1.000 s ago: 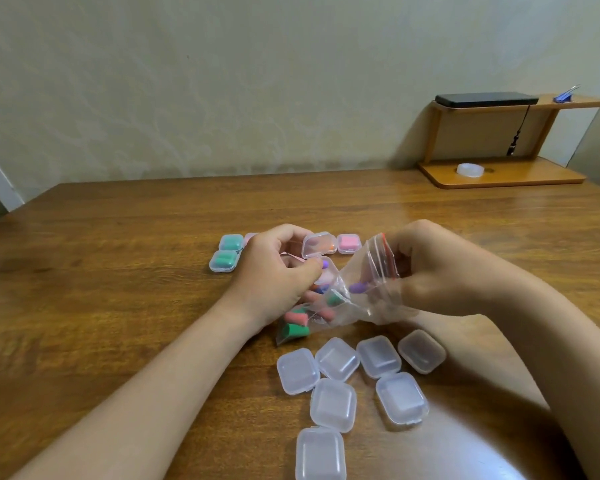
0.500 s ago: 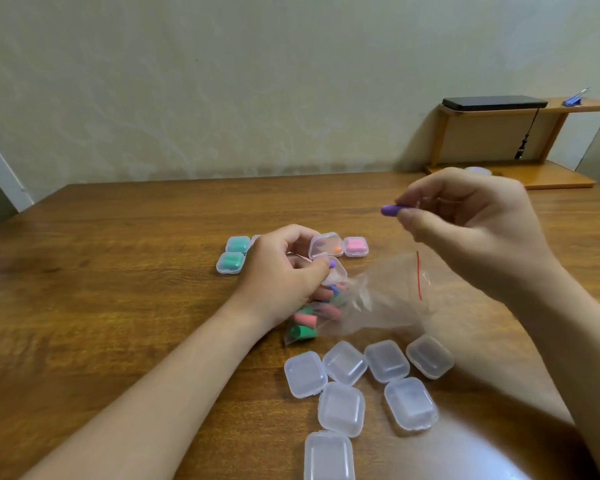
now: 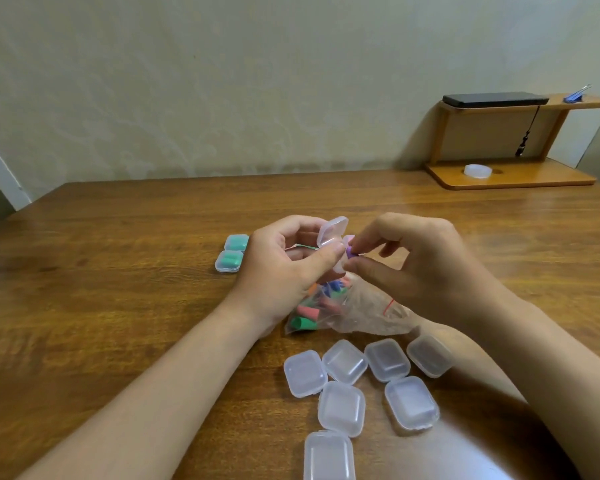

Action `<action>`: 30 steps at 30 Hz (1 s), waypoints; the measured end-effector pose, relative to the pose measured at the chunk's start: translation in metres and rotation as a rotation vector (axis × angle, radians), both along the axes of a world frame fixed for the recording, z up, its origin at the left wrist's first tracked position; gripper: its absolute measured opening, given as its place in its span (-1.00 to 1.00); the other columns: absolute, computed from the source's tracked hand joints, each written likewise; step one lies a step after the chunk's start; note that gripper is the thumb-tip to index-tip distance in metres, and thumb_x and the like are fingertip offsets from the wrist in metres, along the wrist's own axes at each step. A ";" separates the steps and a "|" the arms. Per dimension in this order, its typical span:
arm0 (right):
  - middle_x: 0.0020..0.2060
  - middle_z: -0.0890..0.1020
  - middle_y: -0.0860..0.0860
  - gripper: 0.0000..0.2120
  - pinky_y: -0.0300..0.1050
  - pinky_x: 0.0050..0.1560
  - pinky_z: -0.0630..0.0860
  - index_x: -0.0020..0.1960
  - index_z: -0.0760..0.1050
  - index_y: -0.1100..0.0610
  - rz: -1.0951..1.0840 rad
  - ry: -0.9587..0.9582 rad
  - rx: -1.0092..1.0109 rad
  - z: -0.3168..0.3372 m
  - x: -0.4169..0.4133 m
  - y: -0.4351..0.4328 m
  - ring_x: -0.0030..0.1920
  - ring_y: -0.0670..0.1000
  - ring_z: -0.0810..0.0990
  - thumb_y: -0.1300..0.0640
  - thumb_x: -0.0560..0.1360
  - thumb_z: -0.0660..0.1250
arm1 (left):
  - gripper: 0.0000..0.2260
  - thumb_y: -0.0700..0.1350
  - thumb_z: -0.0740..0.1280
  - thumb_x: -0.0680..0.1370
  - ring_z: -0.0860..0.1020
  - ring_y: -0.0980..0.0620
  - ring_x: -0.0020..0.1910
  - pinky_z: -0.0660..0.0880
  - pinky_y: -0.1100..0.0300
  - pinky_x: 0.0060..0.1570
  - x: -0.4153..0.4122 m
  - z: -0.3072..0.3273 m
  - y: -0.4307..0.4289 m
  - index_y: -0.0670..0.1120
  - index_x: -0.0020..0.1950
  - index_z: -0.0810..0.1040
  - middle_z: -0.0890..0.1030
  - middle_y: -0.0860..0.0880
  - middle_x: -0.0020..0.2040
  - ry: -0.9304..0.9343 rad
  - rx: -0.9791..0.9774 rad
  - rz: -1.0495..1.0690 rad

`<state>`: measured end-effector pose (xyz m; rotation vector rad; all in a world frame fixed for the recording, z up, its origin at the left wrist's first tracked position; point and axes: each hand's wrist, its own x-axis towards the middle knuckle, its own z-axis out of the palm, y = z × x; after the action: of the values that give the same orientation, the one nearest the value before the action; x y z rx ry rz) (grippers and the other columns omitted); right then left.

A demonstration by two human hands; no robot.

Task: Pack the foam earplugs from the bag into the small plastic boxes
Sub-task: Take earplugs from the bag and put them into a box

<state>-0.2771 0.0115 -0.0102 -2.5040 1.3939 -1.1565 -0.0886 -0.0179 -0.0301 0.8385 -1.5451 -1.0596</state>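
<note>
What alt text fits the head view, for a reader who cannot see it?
The right hand pinches a purple earplug at an open clear box held by the left hand. Nearer lie a bag of coloured earplugs and seven closed clear boxes on a wooden table.

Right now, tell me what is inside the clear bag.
Foam earplugs show through the bag, green, pink and blue, bunched at one end. The left hand covers some, so their number is unknown.
</note>
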 end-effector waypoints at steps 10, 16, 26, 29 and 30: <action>-0.12 0.65 -0.06 -0.82 -0.08 -0.17 0.59 0.01 0.69 0.04 0.064 -0.149 0.028 -0.001 -0.003 -0.003 -0.10 -0.06 0.63 0.07 0.44 0.39 | -0.85 -0.29 0.45 0.52 0.72 -0.16 -0.10 0.66 -0.07 -0.06 0.000 -0.002 -0.002 -0.07 0.02 0.68 0.70 -0.11 -0.08 0.107 0.081 -0.043; -0.13 0.68 -0.10 -0.87 -0.05 -0.14 0.62 -0.02 0.66 0.08 0.053 -0.151 0.042 -0.005 -0.003 -0.006 -0.09 -0.08 0.65 0.15 0.44 0.42 | -0.83 -0.28 0.46 0.52 0.71 -0.13 -0.03 0.66 -0.08 -0.05 0.000 0.000 -0.002 -0.03 0.02 0.68 0.70 -0.10 -0.04 0.102 0.087 -0.067; -0.19 0.64 -0.06 -0.85 -0.01 -0.21 0.58 -0.07 0.67 0.07 -0.036 -0.172 0.064 -0.005 0.001 -0.006 -0.18 -0.07 0.61 0.05 0.44 0.39 | -0.79 -0.31 0.48 0.49 0.71 -0.14 -0.04 0.65 -0.15 -0.01 0.000 0.000 -0.003 0.00 -0.02 0.69 0.70 -0.08 -0.07 0.121 0.111 -0.068; -0.19 0.64 -0.10 -0.88 -0.07 -0.21 0.59 -0.06 0.69 0.03 -0.050 -0.144 0.090 -0.005 0.001 -0.006 -0.17 -0.10 0.61 0.07 0.45 0.41 | -0.80 -0.31 0.48 0.49 0.71 -0.15 -0.02 0.65 -0.16 0.00 0.000 -0.001 -0.002 -0.04 0.02 0.68 0.70 -0.11 -0.04 0.116 0.114 -0.067; -0.19 0.64 -0.11 -0.87 -0.09 -0.22 0.59 -0.04 0.70 0.02 -0.050 -0.136 0.089 -0.005 0.000 -0.005 -0.18 -0.10 0.61 0.07 0.45 0.40 | -0.80 -0.31 0.48 0.49 0.71 -0.15 -0.01 0.65 -0.16 -0.01 0.000 0.000 -0.002 -0.03 0.01 0.68 0.70 -0.11 -0.03 0.111 0.114 -0.067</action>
<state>-0.2767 0.0062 -0.0154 -2.2973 1.4461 -1.2186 -0.0881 -0.0200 -0.0304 0.7960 -1.4386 -1.2318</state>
